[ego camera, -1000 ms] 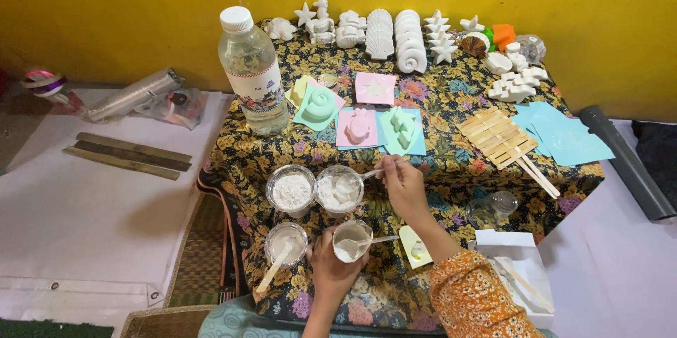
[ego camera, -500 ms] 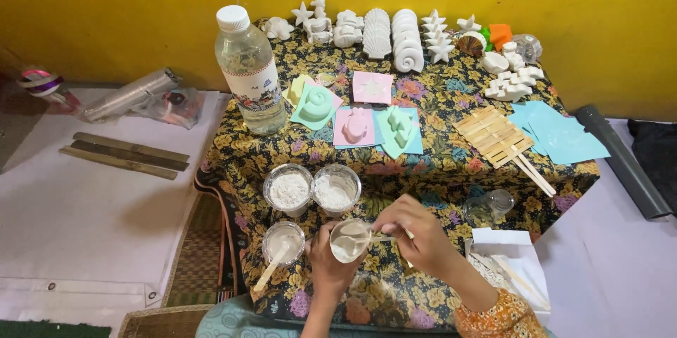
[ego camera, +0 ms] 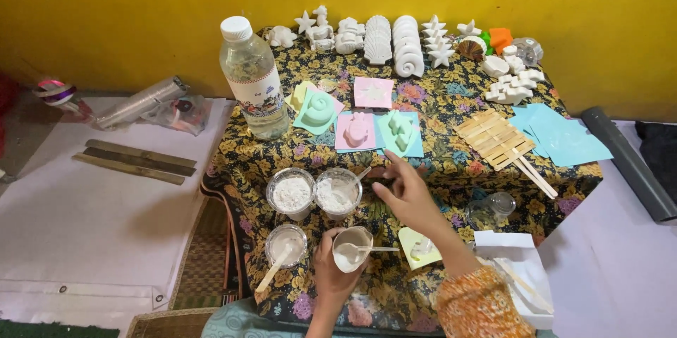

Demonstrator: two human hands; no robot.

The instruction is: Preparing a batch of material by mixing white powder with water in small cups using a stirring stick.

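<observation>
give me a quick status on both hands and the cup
Left hand grips small cup of white mix, stick resting in it. Right hand open, hovering beside powder cup. Nothing between them.

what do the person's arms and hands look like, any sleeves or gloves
Both hands are bare, with no gloves. The right hand comes out of a long sleeve in orange cloth with a fine pale floral print, ending near the wrist. The left hand shows no sleeve; its forearm is bare as far as the picture's lower edge. No rings, watch or bracelets can be made out.
</observation>
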